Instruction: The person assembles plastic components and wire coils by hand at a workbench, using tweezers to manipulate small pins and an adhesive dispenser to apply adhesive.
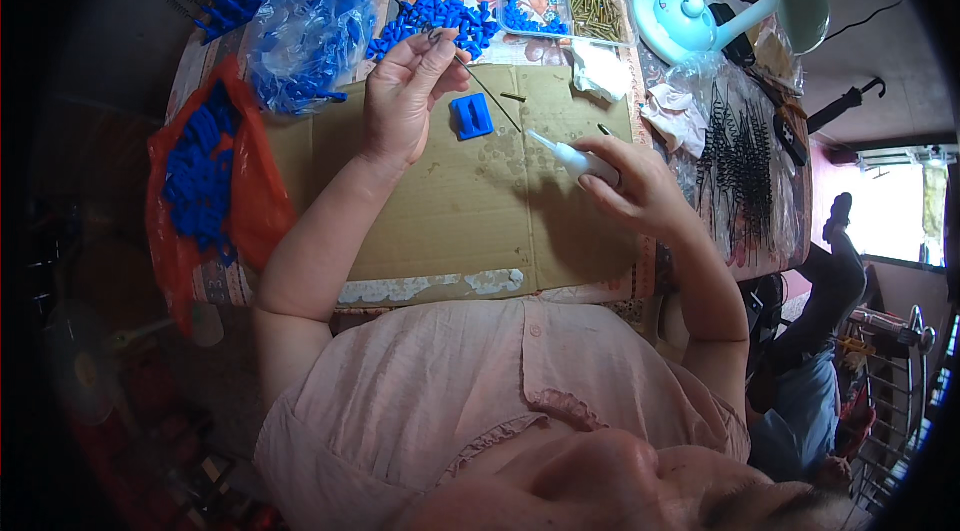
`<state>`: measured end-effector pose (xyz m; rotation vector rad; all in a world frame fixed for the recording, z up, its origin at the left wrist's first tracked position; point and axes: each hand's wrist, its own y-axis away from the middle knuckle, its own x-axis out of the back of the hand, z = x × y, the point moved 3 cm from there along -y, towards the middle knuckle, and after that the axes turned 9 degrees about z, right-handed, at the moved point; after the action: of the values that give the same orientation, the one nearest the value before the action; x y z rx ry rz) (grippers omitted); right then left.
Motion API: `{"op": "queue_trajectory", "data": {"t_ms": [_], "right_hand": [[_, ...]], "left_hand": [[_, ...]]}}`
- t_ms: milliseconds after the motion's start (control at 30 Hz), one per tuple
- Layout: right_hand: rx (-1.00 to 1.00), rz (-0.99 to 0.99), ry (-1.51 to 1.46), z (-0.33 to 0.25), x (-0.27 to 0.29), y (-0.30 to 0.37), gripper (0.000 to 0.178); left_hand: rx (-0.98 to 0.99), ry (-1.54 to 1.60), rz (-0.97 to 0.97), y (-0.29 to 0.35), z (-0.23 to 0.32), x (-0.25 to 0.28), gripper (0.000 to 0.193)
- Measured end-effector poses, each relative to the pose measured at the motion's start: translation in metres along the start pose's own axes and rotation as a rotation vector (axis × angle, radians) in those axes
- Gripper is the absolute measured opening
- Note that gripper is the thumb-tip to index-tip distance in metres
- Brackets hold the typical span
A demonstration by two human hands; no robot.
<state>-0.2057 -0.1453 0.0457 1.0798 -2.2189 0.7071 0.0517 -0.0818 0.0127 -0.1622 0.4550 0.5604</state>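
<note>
Pink blouse point(470, 381) lowest. Right hand point(640, 193) closed round glue bottle point(578, 161), nozzle aimed left for dabbing. Left hand point(400, 101) pinching thin wire point(490, 91) by its top, raised over cardboard point(450, 221), beside blue clip point(471, 116).

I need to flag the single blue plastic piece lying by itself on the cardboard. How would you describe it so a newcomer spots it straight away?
Start at the brown cardboard sheet covering the middle of the table. Near its far edge, just right of the left hand and under the thin dark wire that hand holds, lies a small blue plastic piece. Unlike the heaped and bagged blue parts beyond, it lies alone.
</note>
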Motion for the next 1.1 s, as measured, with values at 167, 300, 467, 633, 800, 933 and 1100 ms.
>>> {"op": "queue_trajectory", "data": {"t_ms": [167, 300, 467, 633, 800, 933, 1100], "right_hand": [[-0.003, 0.031, -0.011, -0.0030, -0.0004, -0.0007, 0.034], [-0.002, 0.028, -0.022, -0.0005, -0.0029, -0.0002, 0.034], [-0.001, 0.021, -0.017, -0.0029, -0.0022, -0.0010, 0.033], [0.007, 0.050, -0.004, 0.0017, 0.0009, 0.0012, 0.034], [0.040, 0.068, -0.006, 0.0017, 0.0028, 0.0007, 0.034], [0.009, 0.069, -0.014, 0.0027, 0.0033, 0.0018, 0.034], [-0.008, 0.071, -0.019, 0.0053, 0.0031, 0.0026, 0.034]], "left_hand": [[-0.012, -0.011, -0.001, 0.0011, 0.0016, -0.0020, 0.017], [-0.025, -0.010, -0.008, 0.0029, 0.0024, -0.0025, 0.017], [-0.039, -0.005, -0.024, 0.0029, 0.0027, -0.0022, 0.018], [-0.034, -0.020, -0.007, 0.0024, 0.0026, -0.0025, 0.017], [-0.043, -0.020, -0.026, 0.0012, 0.0020, -0.0015, 0.018], [-0.064, -0.031, -0.053, 0.0016, 0.0029, -0.0027, 0.021], [-0.066, -0.027, -0.080, 0.0008, 0.0017, -0.0013, 0.024]]}}
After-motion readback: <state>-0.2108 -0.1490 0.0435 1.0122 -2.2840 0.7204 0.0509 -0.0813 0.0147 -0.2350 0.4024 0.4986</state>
